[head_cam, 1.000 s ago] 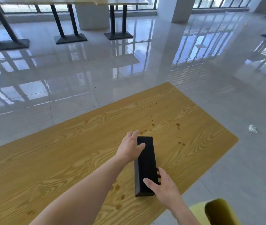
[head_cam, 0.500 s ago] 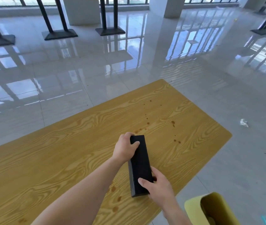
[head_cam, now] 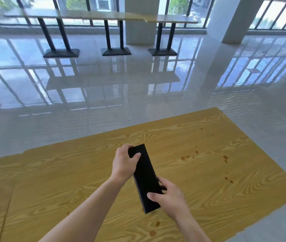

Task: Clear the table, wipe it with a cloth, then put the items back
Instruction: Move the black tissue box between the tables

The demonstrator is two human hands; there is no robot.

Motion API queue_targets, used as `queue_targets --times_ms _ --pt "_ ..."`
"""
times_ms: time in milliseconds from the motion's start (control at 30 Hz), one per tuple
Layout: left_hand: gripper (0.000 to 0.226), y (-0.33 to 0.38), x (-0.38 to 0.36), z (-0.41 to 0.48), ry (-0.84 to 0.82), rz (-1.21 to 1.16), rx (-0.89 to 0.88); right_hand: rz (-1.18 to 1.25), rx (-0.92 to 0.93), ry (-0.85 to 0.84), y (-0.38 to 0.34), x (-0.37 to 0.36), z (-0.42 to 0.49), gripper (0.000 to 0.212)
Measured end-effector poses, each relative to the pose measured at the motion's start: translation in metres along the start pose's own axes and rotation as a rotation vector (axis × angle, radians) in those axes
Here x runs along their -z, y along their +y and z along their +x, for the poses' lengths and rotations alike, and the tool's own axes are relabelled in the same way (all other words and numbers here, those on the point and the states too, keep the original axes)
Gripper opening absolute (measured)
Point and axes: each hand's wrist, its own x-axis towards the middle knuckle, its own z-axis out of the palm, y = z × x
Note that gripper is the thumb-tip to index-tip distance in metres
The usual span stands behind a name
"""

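The left hand has closed round the far end of the black box; the right hand grips its near end, over the stained table. Likely the clearing step; next, lift it level and away.

A canteen-like hall: long pedestal tables, glossy tiled floor, barred windows.

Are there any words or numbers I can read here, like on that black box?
None: no words, numbers or signs can be read.
The black box, which the left hand and right hand grip, shows plain dark faces.
The table bears only wood grain and brown stains.
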Motion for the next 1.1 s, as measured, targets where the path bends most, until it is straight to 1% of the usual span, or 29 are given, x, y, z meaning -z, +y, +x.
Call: queue_targets --times_ms 333,567,667,767,900,1000,1100 --pt "0.037 -0.067 0.136 -0.028 0.337 -0.073 0.140 -0.160 0.143 -0.232 -0.071 -0.101 0.010 0.052" --pt "0.035 -0.116 0.218 -0.074 0.562 -0.103 0.248 -0.276 0.221 -0.431 -0.109 -0.180 0.004 0.055" --pt "0.033 -0.140 0.250 -0.097 0.668 -0.120 0.310 -0.347 0.265 -0.519 -0.121 -0.218 0.001 0.061" --pt "0.034 -0.166 0.278 -0.117 0.748 -0.126 0.361 -0.391 0.286 -0.601 -0.131 -0.256 -0.002 0.062" --pt "0.035 -0.193 0.318 -0.128 0.782 -0.106 0.400 -0.382 0.308 -0.689 -0.138 -0.303 -0.011 0.057" --pt "0.032 -0.198 0.344 -0.123 0.750 -0.093 0.405 -0.332 0.292 -0.683 -0.138 -0.334 -0.015 0.055" --pt "0.032 -0.206 0.365 -0.111 0.699 -0.031 0.434 -0.248 0.234 -0.655 -0.137 -0.363 -0.016 0.055"
